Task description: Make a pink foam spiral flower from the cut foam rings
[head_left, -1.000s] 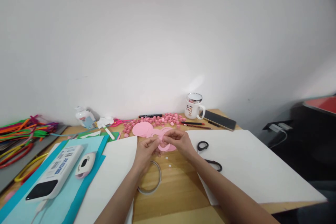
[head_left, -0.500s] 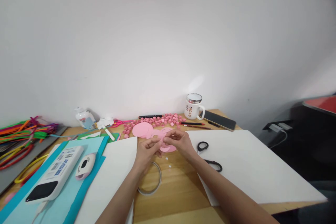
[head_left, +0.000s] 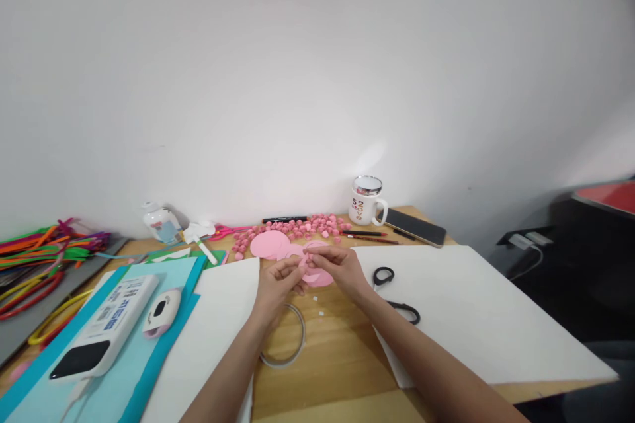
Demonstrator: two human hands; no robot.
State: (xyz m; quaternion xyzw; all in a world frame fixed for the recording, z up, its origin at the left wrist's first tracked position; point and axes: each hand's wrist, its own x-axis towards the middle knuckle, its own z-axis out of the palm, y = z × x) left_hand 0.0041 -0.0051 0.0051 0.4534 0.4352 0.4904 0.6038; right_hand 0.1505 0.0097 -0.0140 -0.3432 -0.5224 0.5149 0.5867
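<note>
Between my two hands is a small piece of pink paper point(head_left: 305, 263), pinched from both sides; its exact shape is partly covered by fingers. My left hand point(head_left: 280, 283) closes on its left side, and my right hand point(head_left: 338, 266) pinches it from the right with thumb and forefinger. Just beyond lie flat pink paper circles point(head_left: 268, 244), overlapping one another. Behind them spreads a heap of small rolled pink paper pieces point(head_left: 317, 225). A roll of tape point(head_left: 303, 337) rests on the wooden table below my left wrist. Tiny white bits point(head_left: 321, 313) lie near my hands.
Black-handled scissors point(head_left: 404, 307) lie on a white sheet point(head_left: 486, 310) at right. A white mug point(head_left: 364, 205) and a phone point(head_left: 417, 227) stand behind. On the left are blue folders point(head_left: 183, 297), a white power bank point(head_left: 112, 324) and colourful pipe cleaners point(head_left: 54, 244).
My right fingertips have shifted slightly at the pink paper, and a little more of it shows between my hands. Everything else stays in place.
</note>
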